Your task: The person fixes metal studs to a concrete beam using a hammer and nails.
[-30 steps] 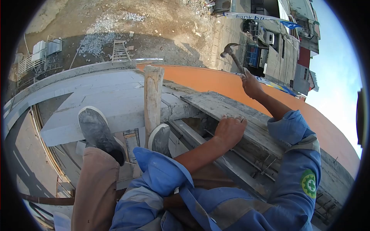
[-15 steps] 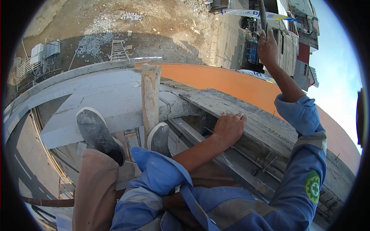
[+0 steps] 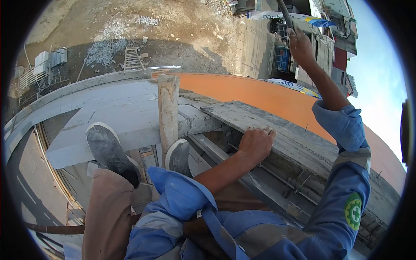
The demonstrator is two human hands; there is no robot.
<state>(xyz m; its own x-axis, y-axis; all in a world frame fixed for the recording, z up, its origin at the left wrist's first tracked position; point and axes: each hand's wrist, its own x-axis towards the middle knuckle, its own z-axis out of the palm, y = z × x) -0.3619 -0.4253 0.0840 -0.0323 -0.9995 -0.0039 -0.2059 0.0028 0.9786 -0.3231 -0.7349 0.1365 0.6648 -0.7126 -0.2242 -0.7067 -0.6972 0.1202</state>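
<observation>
My right hand is raised at the upper right, closed around a dark rod-like handle. The far end of the handle runs out past the top of the view, so what it belongs to is hidden. My left hand rests lower down, fingers curled over the edge of a grey, cement-stained board. That board lies along the top of the concrete edge, with a dark gap under its near side. Left of the board stands an upright wooden post.
My shoes are by a grey block ledge high above the ground. An orange wall face drops away beyond the board. Metal bars show in the gap. Below are a ladder, rubble and a banner.
My right hand has shifted slightly down and right, and the handle leans more to the left. My left hand stays on the board.
</observation>
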